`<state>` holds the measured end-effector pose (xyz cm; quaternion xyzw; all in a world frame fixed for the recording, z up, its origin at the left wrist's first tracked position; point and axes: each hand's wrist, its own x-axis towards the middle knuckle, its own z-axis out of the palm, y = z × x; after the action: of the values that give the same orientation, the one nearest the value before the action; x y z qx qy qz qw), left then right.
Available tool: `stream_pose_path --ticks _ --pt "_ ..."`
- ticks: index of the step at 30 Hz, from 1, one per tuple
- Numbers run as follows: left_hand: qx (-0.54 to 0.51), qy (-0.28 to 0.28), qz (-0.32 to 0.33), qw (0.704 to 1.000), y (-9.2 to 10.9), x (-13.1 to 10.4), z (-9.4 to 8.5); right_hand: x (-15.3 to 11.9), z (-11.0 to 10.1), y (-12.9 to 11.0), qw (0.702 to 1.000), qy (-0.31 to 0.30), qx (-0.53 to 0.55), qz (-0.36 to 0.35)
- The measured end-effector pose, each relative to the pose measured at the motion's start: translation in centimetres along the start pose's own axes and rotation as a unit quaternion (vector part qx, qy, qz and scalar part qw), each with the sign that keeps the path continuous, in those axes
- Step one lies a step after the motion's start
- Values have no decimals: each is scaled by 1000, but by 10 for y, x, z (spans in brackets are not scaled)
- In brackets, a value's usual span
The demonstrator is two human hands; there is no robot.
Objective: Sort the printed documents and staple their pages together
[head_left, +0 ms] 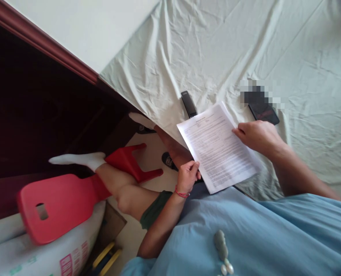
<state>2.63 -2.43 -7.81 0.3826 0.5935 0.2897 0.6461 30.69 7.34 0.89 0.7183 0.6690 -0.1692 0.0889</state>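
Note:
A stack of printed paper sheets (216, 145) lies tilted in front of me, over the edge of the cloth and my lap. My left hand (187, 176) pinches the left edge of the sheets between thumb and fingers; a red string bracelet circles that wrist. On the opposite edge, my right hand (256, 136) is closed with its thumb and finger at the paper's margin. Small lines of text cover the top sheet, too fine to read. A slim black device (189, 104) touches or nearly touches the top of the stack. Beyond my right hand rests a dark phone (264, 109), partly blurred out.
A wrinkled pale cloth (311, 126) covers the surface on the right. At lower left is a red plastic chair (61, 203), with a printed white sack (52, 249) below it. My legs extend left, one foot in a white sock (78, 159). Black slippers (168, 160) lie on the floor.

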Motion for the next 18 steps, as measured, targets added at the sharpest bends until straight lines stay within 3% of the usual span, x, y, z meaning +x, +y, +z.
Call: stream_pose_path --ticks 9,12,15,18 --pt "4 -7 3 1000 4 -4 4 -25 -4 10 999 -24 34 1" --pt "-8 -10 -4 1000 4 -2 5 -32 -8 9 988 5 143 -59" --pt "-22 -10 -11 1000 4 -1 7 -33 -9 10 925 -23 354 -135" --pt "-27 -11 -14 999 3 0 7 -32 1 16 826 -95 550 -77"
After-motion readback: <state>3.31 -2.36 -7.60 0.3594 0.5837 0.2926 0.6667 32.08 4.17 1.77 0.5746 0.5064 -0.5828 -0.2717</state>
